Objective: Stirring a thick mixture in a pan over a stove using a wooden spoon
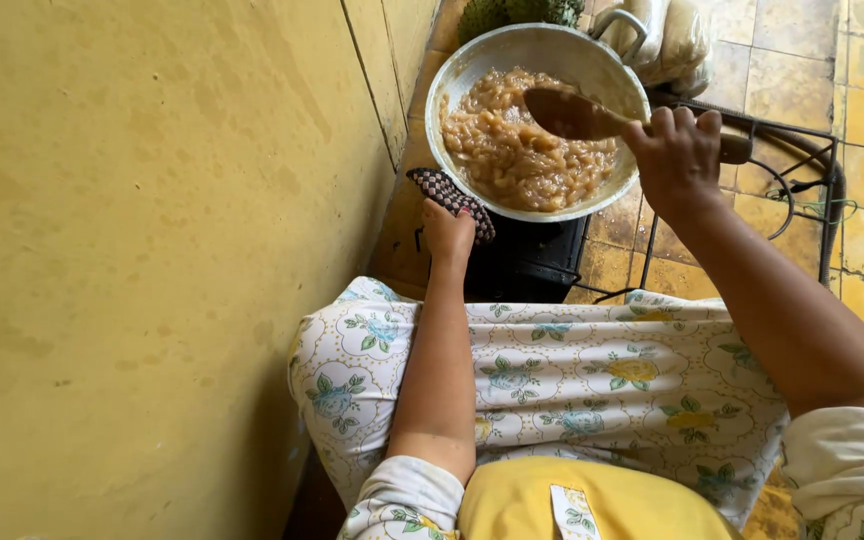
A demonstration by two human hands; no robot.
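Wooden spoon (592, 118) tilted over brown chunky mash in metal pan (482, 60); checkered potholder (452, 198) against pan's near rim

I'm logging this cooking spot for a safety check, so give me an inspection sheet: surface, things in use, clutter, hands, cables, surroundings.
Surface: tiled floor, yellowish and stained; a dark stove stands low on it.
Things in use: metal pan on the stove, filled with a brown chunky mash; wooden spoon with its blade over the mash.
Clutter: pale bundled bag behind the pan; something green at the top edge.
Hands: left hand grips a checked cloth at the pan's rim; right hand is closed on the spoon handle.
Cables: nothing seen for certain; a dark wire frame stands to the right.
Surroundings: yellow wall close on the left.
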